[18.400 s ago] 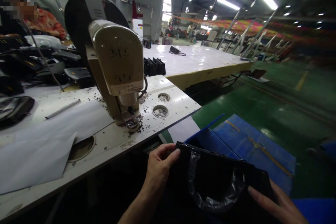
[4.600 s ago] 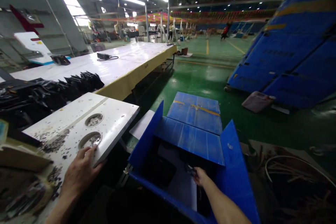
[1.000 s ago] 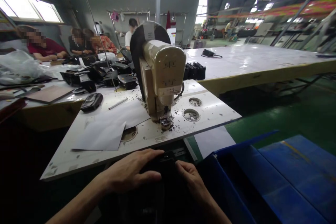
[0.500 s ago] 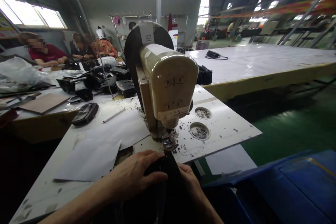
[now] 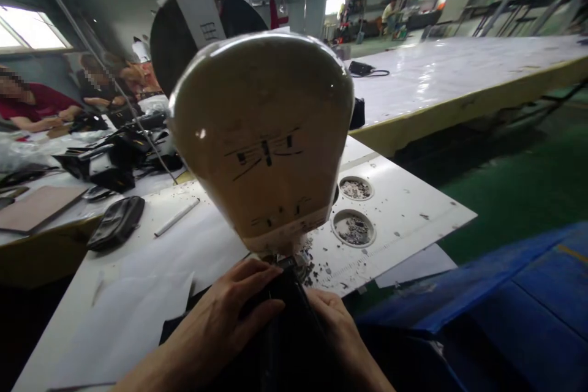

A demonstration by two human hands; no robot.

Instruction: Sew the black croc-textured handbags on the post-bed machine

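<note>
Both hands hold a black, leather-like piece [image 5: 294, 312], its far end right under the working foot of a cream-coloured sewing-type machine [image 5: 266, 153]. My left hand [image 5: 229, 309] grips it from the left, with fingers over the top near the foot and the thumb lower along it. From the right side, my right hand [image 5: 333, 318] closes round its edge, its fingertips partly hidden behind the piece. The lower part of the piece is lost in shadow, so its full shape cannot be made out. The machine's head hides most of the foot.
Dark scraps lie round two cups [image 5: 353, 228] sunk in the white machine table [image 5: 404, 196]. On the left are paper sheets [image 5: 124, 312], a white pen [image 5: 177, 218] and a dark pouch [image 5: 116, 223]. A blue bin [image 5: 519, 294] stands right. People sit beyond black bags [image 5: 110, 159].
My view has moved in closer to the machine, whose head now looks much larger. The black piece's far end has come up to the foot, with both hands still on it.
</note>
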